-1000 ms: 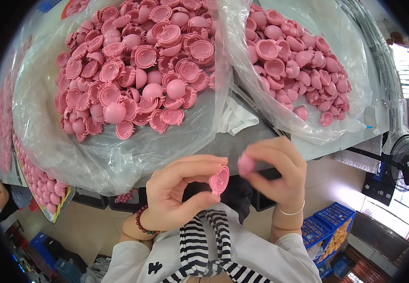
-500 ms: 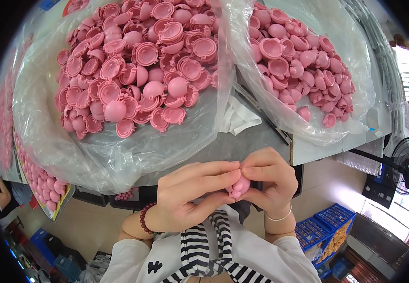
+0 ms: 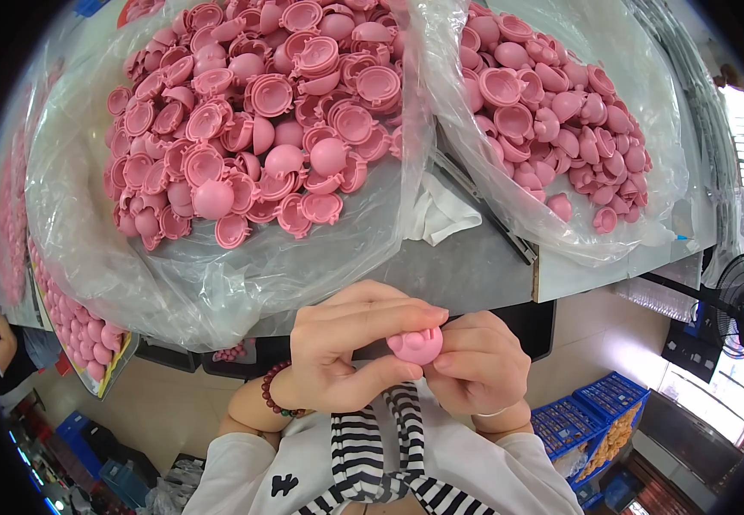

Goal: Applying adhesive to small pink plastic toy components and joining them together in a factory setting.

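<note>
My left hand (image 3: 338, 352) comes up from the lower edge, knuckles outward on the left, its index finger reaching across to the right above a pink plastic ball (image 3: 417, 347) and its thumb stretched beneath it; this grip is clamped on the ball between those two. My right hand (image 3: 482, 365) sits beside it, wrist bent inward and fingers curled into the palm, with one fingertip against the ball's right side; I cannot tell whether that grip is pinching the ball or only pressing it. The ball is held in front of my chest, just off the near edge of the grey desk (image 3: 475, 279). It is close to round, so no long axis stands out; its small raised nubs point to the left and slightly up, and a dark slit shows near its top under my index finger. My fingers cover its upper and right edges, and its underside is out of view. My right thumb is hard to separate from the folded fingers. On the desk beyond, pink hinged half-shells (image 3: 270, 95) lie heaped on clear plastic sheeting (image 3: 166, 292), the heap cut off at the top edge.
</note>
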{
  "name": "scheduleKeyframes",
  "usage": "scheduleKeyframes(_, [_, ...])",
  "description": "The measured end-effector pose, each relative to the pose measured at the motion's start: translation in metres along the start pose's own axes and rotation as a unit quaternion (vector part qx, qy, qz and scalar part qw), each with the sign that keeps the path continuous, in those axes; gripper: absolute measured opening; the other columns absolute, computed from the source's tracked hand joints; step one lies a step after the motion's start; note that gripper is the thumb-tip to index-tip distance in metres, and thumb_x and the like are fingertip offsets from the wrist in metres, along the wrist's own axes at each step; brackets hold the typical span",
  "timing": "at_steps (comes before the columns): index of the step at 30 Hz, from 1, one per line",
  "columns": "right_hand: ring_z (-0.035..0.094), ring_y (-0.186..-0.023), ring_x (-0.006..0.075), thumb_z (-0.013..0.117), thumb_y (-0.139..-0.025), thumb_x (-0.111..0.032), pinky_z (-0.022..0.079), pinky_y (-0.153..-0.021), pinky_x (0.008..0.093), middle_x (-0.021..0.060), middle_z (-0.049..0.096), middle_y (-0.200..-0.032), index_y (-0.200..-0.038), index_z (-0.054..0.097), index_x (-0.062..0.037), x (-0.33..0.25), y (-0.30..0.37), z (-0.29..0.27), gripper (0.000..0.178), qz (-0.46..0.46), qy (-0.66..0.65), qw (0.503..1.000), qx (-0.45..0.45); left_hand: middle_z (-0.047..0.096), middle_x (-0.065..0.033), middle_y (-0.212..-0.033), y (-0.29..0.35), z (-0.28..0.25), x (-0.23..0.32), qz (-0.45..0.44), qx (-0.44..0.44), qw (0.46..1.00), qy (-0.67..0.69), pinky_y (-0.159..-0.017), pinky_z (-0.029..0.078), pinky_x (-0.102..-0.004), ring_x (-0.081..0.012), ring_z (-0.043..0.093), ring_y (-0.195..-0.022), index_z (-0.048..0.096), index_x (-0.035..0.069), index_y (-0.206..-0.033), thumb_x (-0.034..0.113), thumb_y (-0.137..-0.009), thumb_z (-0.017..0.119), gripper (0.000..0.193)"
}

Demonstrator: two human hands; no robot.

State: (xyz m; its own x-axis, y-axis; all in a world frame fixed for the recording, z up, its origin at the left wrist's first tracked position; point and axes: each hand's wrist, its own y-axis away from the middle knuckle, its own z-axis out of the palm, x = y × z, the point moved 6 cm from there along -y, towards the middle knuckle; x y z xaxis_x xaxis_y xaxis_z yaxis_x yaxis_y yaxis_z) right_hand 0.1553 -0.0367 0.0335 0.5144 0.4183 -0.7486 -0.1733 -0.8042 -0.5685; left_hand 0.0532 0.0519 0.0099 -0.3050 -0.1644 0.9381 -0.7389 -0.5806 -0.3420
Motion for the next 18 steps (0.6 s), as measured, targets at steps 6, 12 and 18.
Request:
scheduleKeyframes(6, [0.058, -0.062, 0.0213, 0.065, -0.064, 0.001, 0.047, -0.052, 0.0277, 0.0099, 0.06, -0.077, -0.083, 0.057, -0.0018, -0.002, 0.001, -0.014, 0.02, -0.032, 0.011, 0.999, 0.013, 0.061, -0.021, -0.088, -0.002, 0.007, -0.006, -0.078, -0.014, 0.984, 0.162, -0.069, 0.047, -0.0306, -0.0239, 0.057, -0.079, 0.059, -0.007, -0.092, 0.018, -0.071, 0.066, 0.034])
scheduleKeyframes(12, [0.048, -0.079, 0.0185, 0.055, -0.081, -0.01, 0.042, -0.066, 0.0275, 0.0164, 0.05, -0.095, -0.097, 0.043, 0.0013, 0.025, 0.036, -0.183, 0.023, -0.008, 0.238, 0.849, 0.471, 0.053, -0.0111, -0.1, 0.021, 0.004, -0.009, -0.15, -0.036, 0.892, 0.424, -0.08, 0.04, -0.0286, -0.0157, 0.051, -0.091, 0.054, -0.004, -0.103, 0.045, -0.077, 0.059, 0.055])
scheduleKeyframes(18, [0.046, -0.097, 0.0213, 0.067, -0.074, -0.011, 0.039, -0.086, 0.0321, 0.0174, 0.045, -0.112, -0.124, 0.021, 0.0041, 0.112, 0.058, -0.272, 0.07, 0.216, 0.294, 0.825, 0.431, 0.059, -0.0143, -0.076, 0.018, 0.01, -0.005, -0.251, -0.005, 0.827, 0.503, -0.059, 0.045, -0.0296, -0.0233, 0.057, -0.069, 0.049, 0.0, -0.088, 0.04, -0.074, 0.065, 0.045])
